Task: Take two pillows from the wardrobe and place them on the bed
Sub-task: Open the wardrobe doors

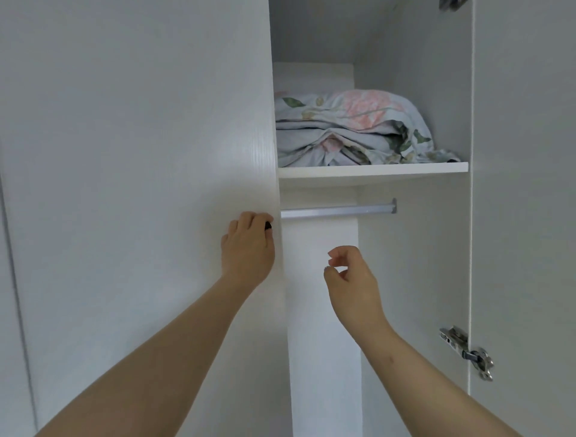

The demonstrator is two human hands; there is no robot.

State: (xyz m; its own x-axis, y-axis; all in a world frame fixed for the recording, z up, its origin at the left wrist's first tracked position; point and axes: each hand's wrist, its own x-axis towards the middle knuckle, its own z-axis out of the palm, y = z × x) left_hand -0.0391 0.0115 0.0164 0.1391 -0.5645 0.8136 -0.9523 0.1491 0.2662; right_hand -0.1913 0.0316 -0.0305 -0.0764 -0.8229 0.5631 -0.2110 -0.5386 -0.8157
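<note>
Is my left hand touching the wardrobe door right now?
Touching. The head view shows the left hand against the closed wardrobe door, fingers curled around a small dark knob at its right edge.

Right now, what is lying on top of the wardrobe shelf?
Floral bedding is piled on the shelf, above the hanging rail. The left door covers the shelf's left part, so anything there is hidden.

left door (pixel 140 156): covers wardrobe's left half | top hinge (pixel 452 3): cut by edge | dark knob (pixel 268 225): mostly hidden by fingers (pixel 255 218)
</note>
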